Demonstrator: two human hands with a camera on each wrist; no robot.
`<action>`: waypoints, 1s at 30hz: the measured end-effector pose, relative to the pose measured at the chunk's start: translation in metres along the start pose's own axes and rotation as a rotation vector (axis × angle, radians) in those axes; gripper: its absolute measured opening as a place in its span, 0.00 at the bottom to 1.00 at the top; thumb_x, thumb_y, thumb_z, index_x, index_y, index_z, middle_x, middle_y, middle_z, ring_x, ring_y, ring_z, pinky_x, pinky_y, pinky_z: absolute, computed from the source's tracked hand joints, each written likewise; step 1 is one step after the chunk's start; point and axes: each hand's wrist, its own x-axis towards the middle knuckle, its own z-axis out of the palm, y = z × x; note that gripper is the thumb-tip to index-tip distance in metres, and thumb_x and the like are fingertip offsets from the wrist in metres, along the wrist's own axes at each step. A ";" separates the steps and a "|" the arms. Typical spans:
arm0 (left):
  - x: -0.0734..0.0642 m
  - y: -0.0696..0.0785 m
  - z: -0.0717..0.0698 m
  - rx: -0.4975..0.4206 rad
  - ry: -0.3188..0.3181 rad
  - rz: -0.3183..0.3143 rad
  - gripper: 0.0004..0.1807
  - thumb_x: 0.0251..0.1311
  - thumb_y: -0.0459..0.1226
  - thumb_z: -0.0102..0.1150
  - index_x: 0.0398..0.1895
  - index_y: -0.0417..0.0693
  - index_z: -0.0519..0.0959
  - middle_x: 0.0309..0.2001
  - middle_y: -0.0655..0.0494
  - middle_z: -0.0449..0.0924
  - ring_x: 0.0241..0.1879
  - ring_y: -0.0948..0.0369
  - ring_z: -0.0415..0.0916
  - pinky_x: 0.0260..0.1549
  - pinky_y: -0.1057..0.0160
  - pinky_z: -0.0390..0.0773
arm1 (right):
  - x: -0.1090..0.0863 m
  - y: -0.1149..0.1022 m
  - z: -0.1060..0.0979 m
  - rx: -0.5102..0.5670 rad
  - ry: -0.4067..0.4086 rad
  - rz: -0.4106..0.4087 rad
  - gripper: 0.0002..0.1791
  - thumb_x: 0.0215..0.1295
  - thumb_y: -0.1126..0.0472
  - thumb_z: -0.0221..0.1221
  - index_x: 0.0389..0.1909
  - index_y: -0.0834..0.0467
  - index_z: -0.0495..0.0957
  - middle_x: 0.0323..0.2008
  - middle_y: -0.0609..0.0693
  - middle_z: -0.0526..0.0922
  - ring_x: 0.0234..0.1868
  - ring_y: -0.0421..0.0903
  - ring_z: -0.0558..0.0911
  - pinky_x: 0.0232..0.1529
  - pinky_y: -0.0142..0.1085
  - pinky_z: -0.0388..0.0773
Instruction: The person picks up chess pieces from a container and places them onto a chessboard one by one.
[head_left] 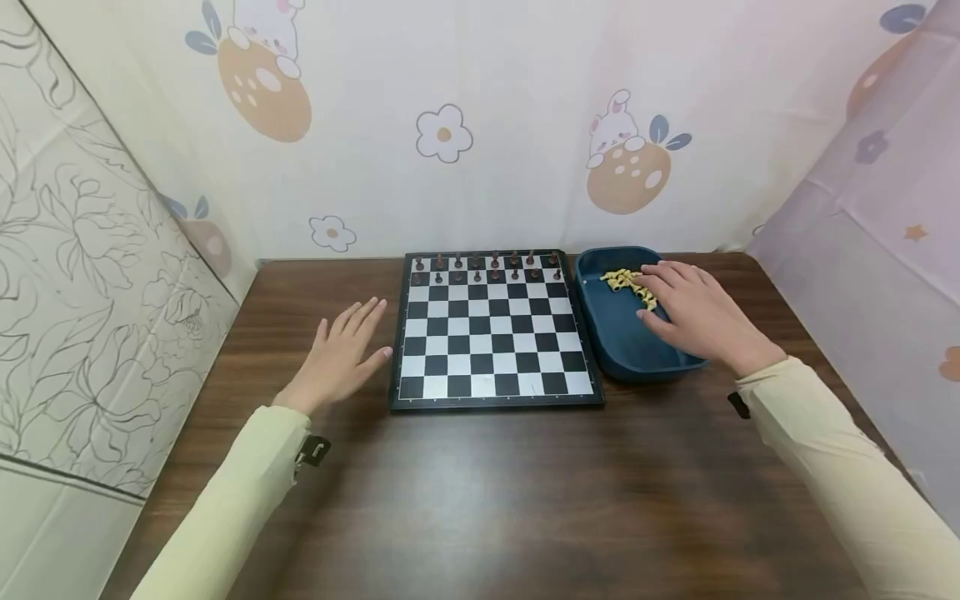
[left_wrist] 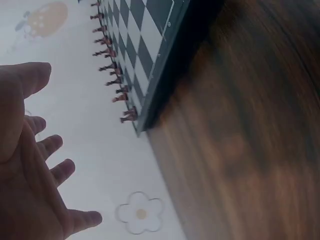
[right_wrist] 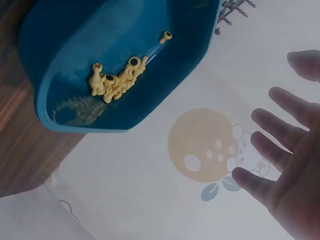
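A black-and-white chessboard (head_left: 491, 333) lies on the table, with two rows of dark brown chess pieces (head_left: 476, 275) along its far side. Right beside it stands a blue plastic tray (head_left: 622, 354) holding a heap of yellow chess pieces (head_left: 618, 282), also seen in the right wrist view as yellow pieces (right_wrist: 117, 85). My right hand (head_left: 693, 312) hovers over the tray with fingers spread, holding nothing. Left of the board my left hand (head_left: 337, 358) is held out, fingers extended and grasping nothing. In the left wrist view its palm (left_wrist: 30, 185) is bare.
The brown wooden table (head_left: 465, 500) reaches back to a patterned white curtain (head_left: 517, 150). Another patterned panel (head_left: 97, 250) borders the left side, and a pale cloth (head_left: 877, 250) hangs at the right.
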 end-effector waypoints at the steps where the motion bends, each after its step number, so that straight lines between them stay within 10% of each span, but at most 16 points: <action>1: 0.003 -0.002 0.002 -0.018 -0.001 -0.009 0.39 0.69 0.50 0.46 0.76 0.48 0.44 0.75 0.48 0.42 0.72 0.46 0.39 0.62 0.34 0.39 | 0.002 0.001 0.000 -0.012 0.007 -0.008 0.27 0.62 0.57 0.61 0.59 0.67 0.71 0.60 0.66 0.69 0.63 0.64 0.61 0.61 0.59 0.54; 10: 0.026 -0.009 0.026 -0.150 -0.010 -0.100 0.39 0.69 0.46 0.49 0.76 0.46 0.43 0.72 0.41 0.51 0.69 0.44 0.48 0.62 0.41 0.55 | 0.024 0.010 -0.005 -0.029 -0.059 0.028 0.20 0.63 0.59 0.58 0.52 0.66 0.77 0.57 0.66 0.72 0.61 0.64 0.64 0.59 0.61 0.57; 30: 0.045 -0.020 0.062 -0.166 -0.085 -0.209 0.38 0.69 0.48 0.46 0.76 0.47 0.44 0.71 0.41 0.54 0.66 0.44 0.54 0.61 0.38 0.52 | 0.076 0.036 0.037 0.127 -0.249 0.119 0.18 0.65 0.63 0.53 0.52 0.67 0.77 0.54 0.65 0.75 0.61 0.63 0.63 0.58 0.60 0.61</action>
